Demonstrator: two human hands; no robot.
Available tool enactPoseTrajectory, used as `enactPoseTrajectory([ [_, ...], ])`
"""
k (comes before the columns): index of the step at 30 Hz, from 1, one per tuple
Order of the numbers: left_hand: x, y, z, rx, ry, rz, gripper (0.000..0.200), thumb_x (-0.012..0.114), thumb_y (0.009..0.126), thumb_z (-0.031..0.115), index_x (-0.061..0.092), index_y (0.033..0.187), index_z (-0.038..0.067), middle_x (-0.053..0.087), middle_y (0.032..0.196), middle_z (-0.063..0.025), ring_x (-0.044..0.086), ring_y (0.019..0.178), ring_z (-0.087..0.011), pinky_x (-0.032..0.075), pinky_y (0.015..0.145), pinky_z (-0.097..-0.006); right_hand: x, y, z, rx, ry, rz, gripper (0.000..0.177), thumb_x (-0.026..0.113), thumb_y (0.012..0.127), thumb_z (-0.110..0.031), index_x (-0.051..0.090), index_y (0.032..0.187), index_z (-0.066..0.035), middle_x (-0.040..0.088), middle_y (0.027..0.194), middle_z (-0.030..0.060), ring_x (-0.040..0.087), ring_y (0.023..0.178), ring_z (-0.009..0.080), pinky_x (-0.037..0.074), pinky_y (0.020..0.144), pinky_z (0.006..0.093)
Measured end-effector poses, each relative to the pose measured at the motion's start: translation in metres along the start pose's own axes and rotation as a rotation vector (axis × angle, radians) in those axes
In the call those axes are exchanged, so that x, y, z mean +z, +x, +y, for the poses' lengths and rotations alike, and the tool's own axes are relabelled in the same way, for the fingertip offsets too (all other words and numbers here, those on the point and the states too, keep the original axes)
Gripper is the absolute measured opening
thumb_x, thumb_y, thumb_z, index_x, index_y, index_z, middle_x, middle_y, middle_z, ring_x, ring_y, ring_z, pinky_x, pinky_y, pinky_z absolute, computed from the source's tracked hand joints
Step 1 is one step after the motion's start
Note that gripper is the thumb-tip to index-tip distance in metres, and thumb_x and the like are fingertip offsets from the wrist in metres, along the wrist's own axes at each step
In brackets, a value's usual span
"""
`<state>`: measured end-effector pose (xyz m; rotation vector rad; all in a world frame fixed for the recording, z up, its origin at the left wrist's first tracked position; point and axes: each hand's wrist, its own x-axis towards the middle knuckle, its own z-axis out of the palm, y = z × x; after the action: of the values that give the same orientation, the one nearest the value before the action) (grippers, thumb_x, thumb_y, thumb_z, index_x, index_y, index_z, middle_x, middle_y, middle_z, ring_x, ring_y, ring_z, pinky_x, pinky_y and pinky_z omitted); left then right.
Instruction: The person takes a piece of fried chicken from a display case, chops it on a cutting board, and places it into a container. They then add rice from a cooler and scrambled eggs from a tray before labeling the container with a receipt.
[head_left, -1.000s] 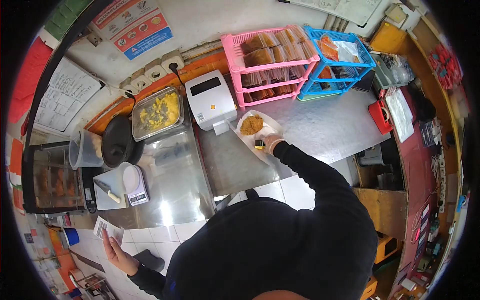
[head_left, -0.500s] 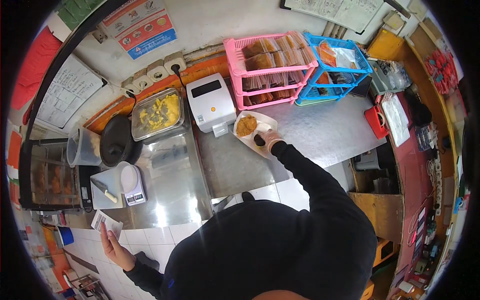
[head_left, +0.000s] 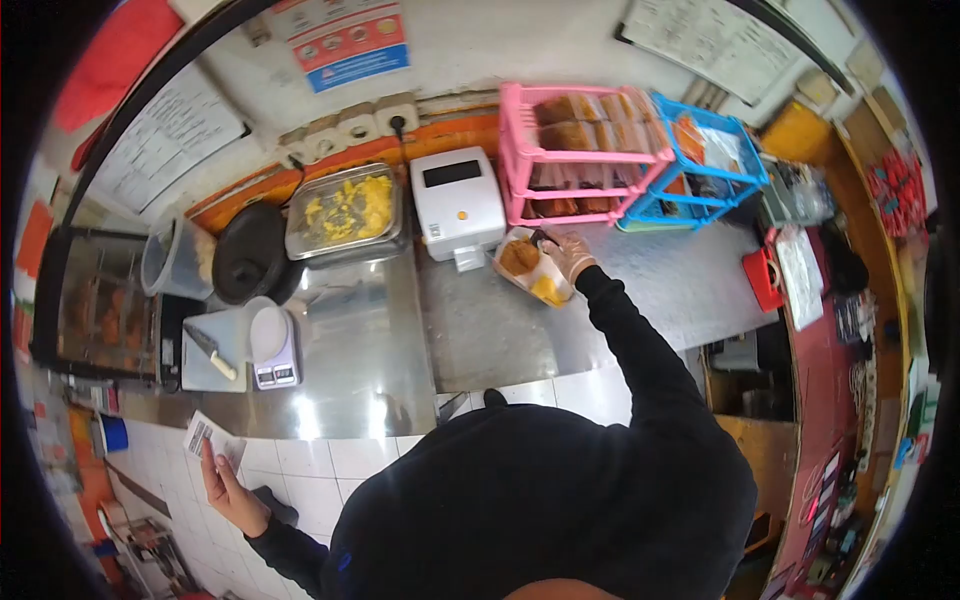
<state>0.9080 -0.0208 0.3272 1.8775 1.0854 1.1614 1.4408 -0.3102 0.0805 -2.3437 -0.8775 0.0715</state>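
From afar, my left hand (head_left: 235,497) pinches a slip (head_left: 211,437), my right hand (head_left: 569,256) a dark object (head_left: 542,239) at the food tray (head_left: 528,283).

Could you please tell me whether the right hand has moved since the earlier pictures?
Yes: judged against the pink rack, the right hand has moved closer to it, further across the counter.

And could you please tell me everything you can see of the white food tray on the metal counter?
The white food tray is open-topped, with low raised sides, and looks like paper or thin card. It sits on the metal counter by the white printer. A browned piece lies at its left and yellow food at its near right. The gloved right hand is at its far edge; whether they touch is unclear.
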Motion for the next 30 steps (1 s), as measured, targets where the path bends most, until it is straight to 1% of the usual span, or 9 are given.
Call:
enactPoseTrajectory([
  [4,-0.013,0.000,-0.012,-0.085,-0.062,0.026,0.034,0.048,0.090,0.011,0.049,0.122,-0.002,0.052,0.119,-0.0124,0.051,0.104,-0.0160,0.040,0.090,-0.0274,0.009,0.039,-0.101,-0.118,0.198,-0.153,0.032,0.046,0.087,-0.030,0.059,0.108,-0.009,0.060,0.092,0.0209,0.057,0.083,0.0362,0.045,0.076,0.0409],
  [11,-0.043,0.021,-0.052,-0.104,-0.192,0.004,0.033,0.050,0.087,0.004,0.051,0.119,-0.003,0.054,0.115,-0.0105,0.051,0.101,-0.0152,0.040,0.088,-0.0268,0.109,0.140,-0.275,-0.466,0.001,-0.098,0.037,0.037,0.089,-0.034,0.062,0.089,-0.008,0.060,0.083,0.0201,0.054,0.082,0.0390,0.041,0.074,0.0470],
  [15,-0.068,0.040,-0.084,-0.113,-0.238,-0.021,0.035,0.050,0.087,0.004,0.049,0.120,-0.003,0.053,0.113,-0.0104,0.051,0.102,-0.0159,0.040,0.089,-0.0275,0.167,0.196,-0.329,-0.252,-0.381,-0.349,0.038,0.040,0.087,-0.036,0.060,0.099,-0.007,0.061,0.089,0.0204,0.057,0.087,0.0367,0.043,0.075,0.0446],
  [18,-0.072,0.058,-0.107,-0.091,-0.314,-0.088,0.041,0.050,0.085,0.001,0.044,0.125,-0.003,0.049,0.119,-0.0110,0.049,0.107,-0.0179,0.036,0.094,-0.0292,0.179,0.209,-0.369,-0.155,-0.245,-0.253,0.044,0.040,0.087,-0.041,0.053,0.114,-0.009,0.056,0.109,0.0228,0.053,0.102,0.0351,0.041,0.088,0.0399],
  [21,-0.038,0.086,-0.116,0.011,-0.373,-0.249,0.069,0.061,0.076,0.003,0.027,0.135,-0.003,0.034,0.136,-0.0159,0.034,0.125,-0.0253,0.025,0.103,-0.0345,0.216,0.191,-0.419,-0.281,0.190,0.288,0.054,0.038,0.087,-0.050,0.041,0.124,-0.011,0.040,0.131,0.0202,0.039,0.119,0.0334,0.029,0.101,0.0326],
  [23,-0.002,0.108,-0.128,0.291,-0.027,-0.330,0.088,0.070,0.069,0.011,0.016,0.137,-0.006,0.025,0.140,-0.0204,0.024,0.130,-0.0292,0.020,0.105,-0.0372,0.214,0.163,-0.453,-0.125,0.779,0.150,0.061,0.035,0.085,-0.056,0.030,0.130,-0.016,0.025,0.137,0.0166,0.025,0.125,0.0308,0.023,0.102,0.0409],
  [27,0.074,0.155,-0.099,0.453,-0.059,-0.275,0.103,0.074,0.065,0.022,0.006,0.136,-0.010,0.018,0.138,-0.0306,0.017,0.131,-0.0406,0.015,0.106,-0.0417,0.184,0.119,-0.546,0.224,1.972,-0.200,0.077,0.030,0.081,-0.068,0.008,0.141,-0.025,-0.004,0.148,0.0094,-0.003,0.136,0.0257,0.011,0.103,0.0575],
  [28,0.086,0.169,-0.103,0.490,-0.009,-0.211,0.103,0.073,0.066,0.021,0.005,0.136,-0.010,0.019,0.137,-0.0317,0.017,0.130,-0.0427,0.015,0.106,-0.0425,0.193,0.121,-0.547,0.032,1.977,-0.238,0.085,0.031,0.076,-0.074,-0.006,0.140,-0.031,-0.017,0.146,0.0061,-0.016,0.134,0.0256,0.006,0.096,0.0685],
  [30,0.104,0.195,-0.110,0.559,0.088,-0.085,0.101,0.071,0.067,0.019,0.003,0.136,-0.010,0.020,0.135,-0.0339,0.018,0.127,-0.0470,0.016,0.105,-0.0442,0.187,0.112,-0.565,-0.015,1.960,-0.132,0.089,0.033,0.073,-0.076,-0.005,0.140,-0.031,-0.018,0.146,0.0053,-0.015,0.134,0.0279,0.006,0.096,0.0681],
])
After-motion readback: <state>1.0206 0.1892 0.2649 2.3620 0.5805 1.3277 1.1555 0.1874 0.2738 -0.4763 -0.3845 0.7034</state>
